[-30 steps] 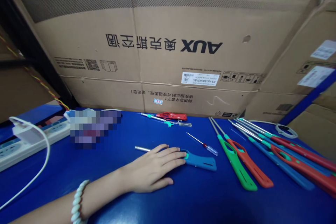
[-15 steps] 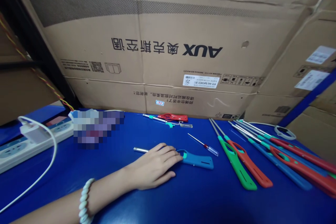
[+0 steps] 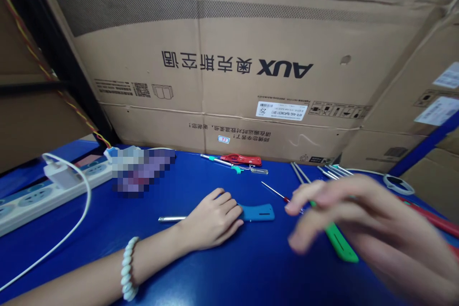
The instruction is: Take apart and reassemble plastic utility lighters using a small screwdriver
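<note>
My left hand, a bead bracelet at its wrist, curls over the middle of a blue long-necked lighter lying on the blue tabletop. The lighter's metal tube sticks out to the left and its slotted handle to the right, while my fingers cover the trigger area. My right hand hangs above the table on the right, blurred, with thumb and fingers apart and nothing between them. It partly hides a green lighter and others behind it. Close to its fingertips lies a small screwdriver, its handle partly covered.
At the back lie a red lighter and small loose parts. A white power strip with a plug and cable occupies the left. A big cardboard box stands upright behind the table. A white loop-shaped band sits back right.
My right hand has come into view from the right, over the lighters there. My left hand's fingers have curled more closely, and the blue lighter has shifted left.
</note>
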The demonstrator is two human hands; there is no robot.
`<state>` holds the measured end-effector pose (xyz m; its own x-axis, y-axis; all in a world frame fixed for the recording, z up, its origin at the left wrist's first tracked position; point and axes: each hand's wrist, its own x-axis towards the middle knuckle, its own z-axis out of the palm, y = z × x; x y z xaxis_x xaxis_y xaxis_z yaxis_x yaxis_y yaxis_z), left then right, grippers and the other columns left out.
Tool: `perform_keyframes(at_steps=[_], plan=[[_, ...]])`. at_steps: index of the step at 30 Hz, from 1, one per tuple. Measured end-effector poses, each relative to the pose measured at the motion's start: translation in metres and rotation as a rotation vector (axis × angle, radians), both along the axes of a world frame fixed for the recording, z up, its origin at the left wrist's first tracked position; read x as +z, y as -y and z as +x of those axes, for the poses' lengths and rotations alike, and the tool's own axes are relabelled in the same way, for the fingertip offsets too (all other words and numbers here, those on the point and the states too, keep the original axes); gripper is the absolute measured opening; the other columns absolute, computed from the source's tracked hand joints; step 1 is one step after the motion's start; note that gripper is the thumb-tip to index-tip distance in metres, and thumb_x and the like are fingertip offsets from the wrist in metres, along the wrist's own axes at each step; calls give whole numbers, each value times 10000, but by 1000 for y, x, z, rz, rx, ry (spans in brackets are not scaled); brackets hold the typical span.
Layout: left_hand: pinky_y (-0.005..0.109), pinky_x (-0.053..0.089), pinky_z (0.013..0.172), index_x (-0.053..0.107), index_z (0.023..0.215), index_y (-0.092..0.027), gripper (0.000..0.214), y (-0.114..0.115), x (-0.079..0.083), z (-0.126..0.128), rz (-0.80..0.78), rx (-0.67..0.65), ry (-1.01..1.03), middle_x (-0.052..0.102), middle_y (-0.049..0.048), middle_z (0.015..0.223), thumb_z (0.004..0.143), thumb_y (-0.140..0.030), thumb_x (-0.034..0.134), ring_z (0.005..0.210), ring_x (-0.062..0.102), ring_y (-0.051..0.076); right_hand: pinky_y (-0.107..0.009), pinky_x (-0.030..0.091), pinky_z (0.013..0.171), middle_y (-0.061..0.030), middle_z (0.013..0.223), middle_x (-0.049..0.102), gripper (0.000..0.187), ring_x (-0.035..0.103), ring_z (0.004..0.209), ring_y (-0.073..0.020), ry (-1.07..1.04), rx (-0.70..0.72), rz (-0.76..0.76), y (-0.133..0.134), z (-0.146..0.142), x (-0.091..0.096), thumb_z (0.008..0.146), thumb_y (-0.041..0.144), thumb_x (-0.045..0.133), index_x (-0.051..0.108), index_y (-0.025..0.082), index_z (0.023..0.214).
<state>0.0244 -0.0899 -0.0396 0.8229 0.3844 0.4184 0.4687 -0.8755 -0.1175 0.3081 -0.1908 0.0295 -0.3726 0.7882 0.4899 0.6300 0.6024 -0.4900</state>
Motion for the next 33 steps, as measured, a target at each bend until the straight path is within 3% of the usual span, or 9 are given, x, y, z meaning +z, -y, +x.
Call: perform_keyframes(at_steps=[1,3,6,9,12,17,22,25,33], plan=[[369,367,780,573,880,-156,310,0,0,0,3,10,1,559,46,749,994,-278,312,719,493,207,-358,524,731,-58,909,696,215,665,852,-239,2,0,-74,-19,-9,10,972,371,424,579,281,1091],[366,368,769,577,893,-153,309,-1,0,0,9,19,10,553,42,744,996,-278,314,706,488,205,-373,497,760,-56,902,688,160,644,856,-233,118,-113,-23,-54,-19,13,945,338,460,586,247,982],[358,374,747,577,926,-150,292,0,2,1,0,25,22,554,46,779,993,-278,324,720,496,207,-437,453,780,-88,861,667,113,612,847,-276,550,-278,29,-88,-12,-10,877,272,512,589,198,840],[348,388,727,572,981,-149,265,1,4,1,-11,43,19,565,67,872,987,-313,364,772,520,217,-416,455,724,-96,834,654,83,620,799,-286,704,-314,-32,-99,3,-36,826,241,579,569,190,761],[347,415,745,555,1094,-155,276,1,6,1,-30,50,5,569,96,1015,978,-362,414,856,545,234,-349,453,663,-70,779,651,135,633,713,-242,693,-297,-80,-98,9,-42,833,182,566,530,200,704],[340,456,814,496,1265,-212,298,-2,8,1,-133,-58,-37,556,95,1177,986,-242,397,972,560,223,-290,435,555,-20,675,634,118,615,590,-195,577,-318,-121,-97,8,-23,915,259,499,528,205,814],[337,462,847,481,1306,-233,342,-4,8,1,-211,-95,-69,579,81,1141,971,-190,424,1009,549,222,-258,478,552,-18,687,642,250,606,608,-163,-128,-143,-238,-94,6,-3,834,441,612,590,193,803],[344,464,845,477,1317,-241,352,-5,7,1,-226,-91,-76,574,80,1149,972,-187,424,1014,544,225,-239,479,494,-7,638,623,327,587,533,-139,-374,-131,-292,-89,1,0,826,515,606,588,189,807],[345,477,826,487,1313,-243,355,-5,8,2,-212,-96,-72,587,80,1128,965,-185,445,995,552,227,-261,506,566,-6,690,633,207,615,577,-145,-247,-51,-229,-79,-12,-10,905,394,541,572,196,855]])
